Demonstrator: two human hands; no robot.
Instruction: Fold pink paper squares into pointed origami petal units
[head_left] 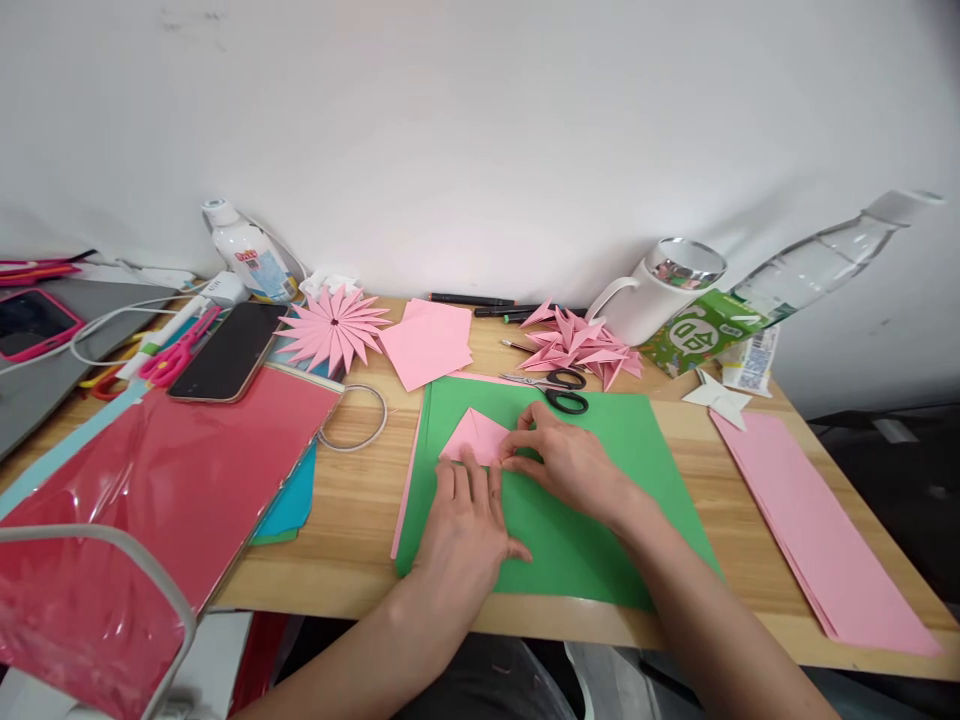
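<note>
A small piece of folded pink paper (472, 432) lies on a green sheet (570, 540), its top corner pointing away from me. My left hand (466, 510) rests over the paper's near edge, fingers stretched and pressing it flat, thumb out to the side on the green sheet. At the paper's right corner, my right hand (559, 455) pinches the edge between thumb and index finger. The fingers hide the near edge. Black-handled scissors (559, 388) lie just beyond, at the green sheet's far edge.
Pink squares (429, 340), a pink paper star wheel (334, 325) and folded pink pieces (577, 345) lie at the back. A white mug (652, 300) and clear bottle (825, 260) stand back right. Pink strips (817, 530) lie right; a red packet (187, 460) and phone (229, 350) left.
</note>
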